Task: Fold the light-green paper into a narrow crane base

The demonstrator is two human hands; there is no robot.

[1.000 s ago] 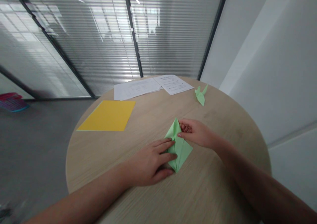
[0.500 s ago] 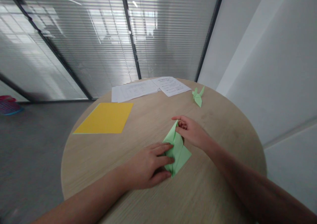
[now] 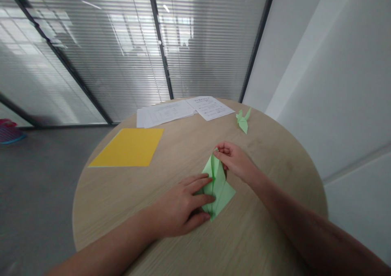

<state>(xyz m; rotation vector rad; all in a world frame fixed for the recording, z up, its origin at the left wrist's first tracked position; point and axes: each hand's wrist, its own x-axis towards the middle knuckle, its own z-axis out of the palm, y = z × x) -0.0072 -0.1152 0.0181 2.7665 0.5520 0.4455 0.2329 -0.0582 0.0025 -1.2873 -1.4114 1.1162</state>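
A partly folded sheet of light green origami paper lies on the round wooden table, with a raised flap and creases along its middle. My left hand rests on its left side, fingers spread and lying flat over the paper. At the far tip, my right hand pinches the paper between thumb and fingers. Part of the green sheet is hidden under my left fingers.
Beyond my right hand sits a folded green paper crane. Yellow square paper lies at the left, and printed white sheets at the back. The table has a rounded edge; a basket stands on the floor.
My right hand's fingers have closed on the far tip of the green paper, the index finger now curled in. The flap there has shifted slightly left. My left hand stays in place.
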